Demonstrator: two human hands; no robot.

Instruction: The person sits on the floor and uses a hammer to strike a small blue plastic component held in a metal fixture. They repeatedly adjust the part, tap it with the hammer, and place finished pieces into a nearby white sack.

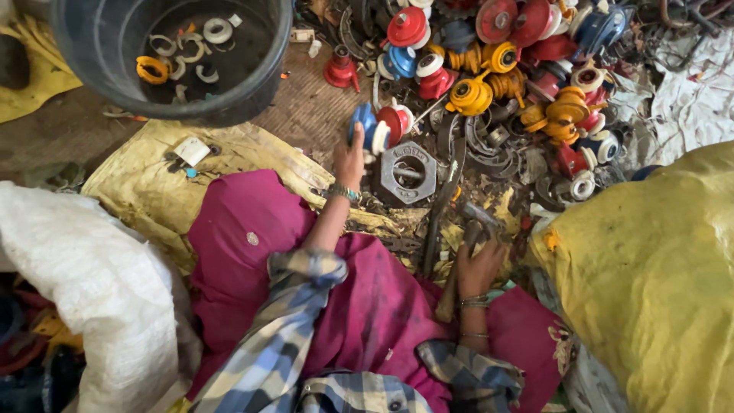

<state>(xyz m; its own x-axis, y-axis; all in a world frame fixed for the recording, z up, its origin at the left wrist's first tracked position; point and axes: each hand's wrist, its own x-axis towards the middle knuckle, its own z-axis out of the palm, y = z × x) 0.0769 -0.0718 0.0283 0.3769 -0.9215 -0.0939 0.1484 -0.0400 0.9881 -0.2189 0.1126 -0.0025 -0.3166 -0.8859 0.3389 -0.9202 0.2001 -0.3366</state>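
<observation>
Gripping a blue plastic part (365, 126), the left hand (349, 159); right hand (479, 268) clasping a hammer (459, 260)

A scrap-sorting yard floor: a heap of coloured plastic fittings (505, 84), a black tub (99, 46), bulging sacks (657, 283).

Soft, even daylight filled the scene, moderately bright, with no hard glare. Shadows were faint and short; the deepest dark sat inside the black tub (99, 46) at upper left and in the lower left corner. The yellow sack (650, 283) on the right was the brightest area, slightly washed out. Colours in the pile of plastic parts (520, 84) were vivid. The wide lens bent the edges outward, and the white sack (92, 283) near the camera looked soft.
</observation>
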